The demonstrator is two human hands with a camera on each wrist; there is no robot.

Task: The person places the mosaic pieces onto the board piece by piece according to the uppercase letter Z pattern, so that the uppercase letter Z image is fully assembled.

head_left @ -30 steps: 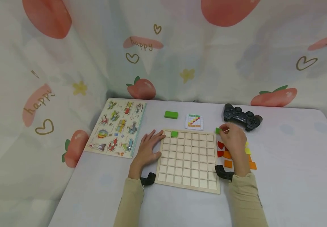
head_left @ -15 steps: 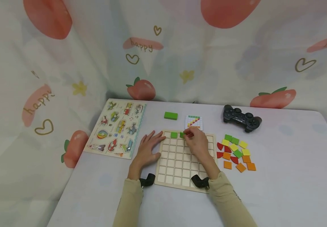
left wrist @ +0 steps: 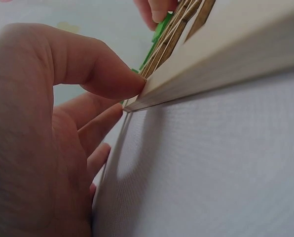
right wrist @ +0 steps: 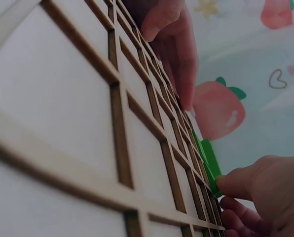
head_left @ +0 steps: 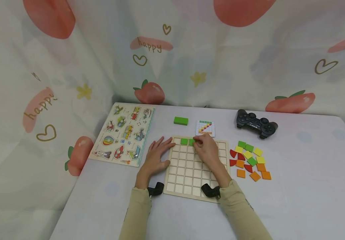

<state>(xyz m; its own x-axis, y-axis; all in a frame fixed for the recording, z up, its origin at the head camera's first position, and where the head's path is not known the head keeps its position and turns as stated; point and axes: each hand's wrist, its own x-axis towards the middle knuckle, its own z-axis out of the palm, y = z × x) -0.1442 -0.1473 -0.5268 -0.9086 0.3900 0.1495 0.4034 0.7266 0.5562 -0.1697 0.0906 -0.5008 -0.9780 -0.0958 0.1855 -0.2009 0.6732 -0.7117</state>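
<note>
Presumably light, stiff and best gripped edgewise, the green tile (head_left: 191,142) is pinched by the right hand (head_left: 206,149); the grid board (head_left: 188,172) is touched by the outspread left hand (head_left: 154,159).

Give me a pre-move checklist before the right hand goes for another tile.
1. Board steadied: ok, left hand touches its left edge.
2. Placed green tile in its cell: ok, far row, second from left.
3. Held green tile fully seated: cannot tell, fingers partly cover it.
4. Right hand free: not ok, it pinches that tile.
5. Loose green tiles available: ok, three lie right of the board.
6. Pattern card in view: ok, just beyond the board.
</note>
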